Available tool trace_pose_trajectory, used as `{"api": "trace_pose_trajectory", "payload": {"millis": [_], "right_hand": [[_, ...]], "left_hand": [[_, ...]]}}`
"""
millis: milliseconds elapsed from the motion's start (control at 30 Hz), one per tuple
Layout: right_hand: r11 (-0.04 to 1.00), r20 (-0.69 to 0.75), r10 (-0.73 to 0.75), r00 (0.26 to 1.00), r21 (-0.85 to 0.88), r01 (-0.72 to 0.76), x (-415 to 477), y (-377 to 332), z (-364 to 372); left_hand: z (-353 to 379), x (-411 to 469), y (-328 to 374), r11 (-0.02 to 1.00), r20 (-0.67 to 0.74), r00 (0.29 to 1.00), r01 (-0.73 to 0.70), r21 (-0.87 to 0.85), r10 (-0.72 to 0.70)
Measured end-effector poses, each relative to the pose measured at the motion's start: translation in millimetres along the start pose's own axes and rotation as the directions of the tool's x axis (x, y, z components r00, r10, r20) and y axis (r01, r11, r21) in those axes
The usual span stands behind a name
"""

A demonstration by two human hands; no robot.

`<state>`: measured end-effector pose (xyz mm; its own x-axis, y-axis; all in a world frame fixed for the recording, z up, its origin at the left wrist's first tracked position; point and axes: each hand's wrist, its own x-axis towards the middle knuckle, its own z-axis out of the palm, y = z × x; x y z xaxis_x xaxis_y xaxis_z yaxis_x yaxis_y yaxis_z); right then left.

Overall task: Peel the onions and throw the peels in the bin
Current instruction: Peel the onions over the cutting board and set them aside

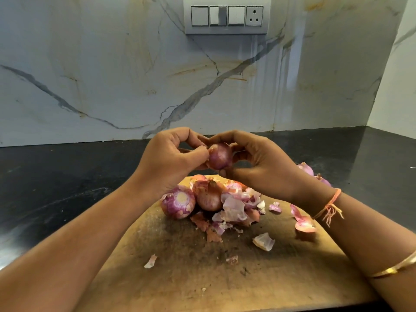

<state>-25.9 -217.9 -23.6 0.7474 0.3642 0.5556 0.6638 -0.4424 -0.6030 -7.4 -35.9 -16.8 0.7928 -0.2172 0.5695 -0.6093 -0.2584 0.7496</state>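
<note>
Above the far edge of the wooden board (202, 278), which lies on the dark bench (56, 176), both hands meet round one onion. The left hand (171, 156) comes in from the left, its grip pressed together, thumb and forefinger pinching skin at the onion's left flank. The held onion (219, 156) hangs between the hands, its pointed end seemingly upward. The right hand (258, 163) cradles it from the right and beneath, fingers curled round it. The peel to be drawn thus lies leftward of the holding grip. Below lie two more onions (178, 202) and loose peels (236, 206). No bin shows.
</note>
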Motion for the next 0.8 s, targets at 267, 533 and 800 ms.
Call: {"api": "trace_pose_trajectory", "payload": {"millis": [267,533,800], "right_hand": [[0.997,-0.005,-0.010,1.000,-0.082,0.009,-0.8,-0.4,0.8],[0.994,-0.015,-0.027,1.000,-0.105,0.025,-1.0,-2.2,0.4],[0.990,-0.015,-0.058,0.998,-0.128,0.056,-0.4,-1.6,2.1]], "left_hand": [[0.9,-1.1,-2.1,0.999,0.014,1.000,0.001,0.053,-0.002],[2.3,-1.1,-1.8,0.999,0.007,1.000,0.023,-0.038,-0.023],[1.2,0.9,-3.6,0.999,-0.007,0.999,0.039,-0.001,-0.039]]}}
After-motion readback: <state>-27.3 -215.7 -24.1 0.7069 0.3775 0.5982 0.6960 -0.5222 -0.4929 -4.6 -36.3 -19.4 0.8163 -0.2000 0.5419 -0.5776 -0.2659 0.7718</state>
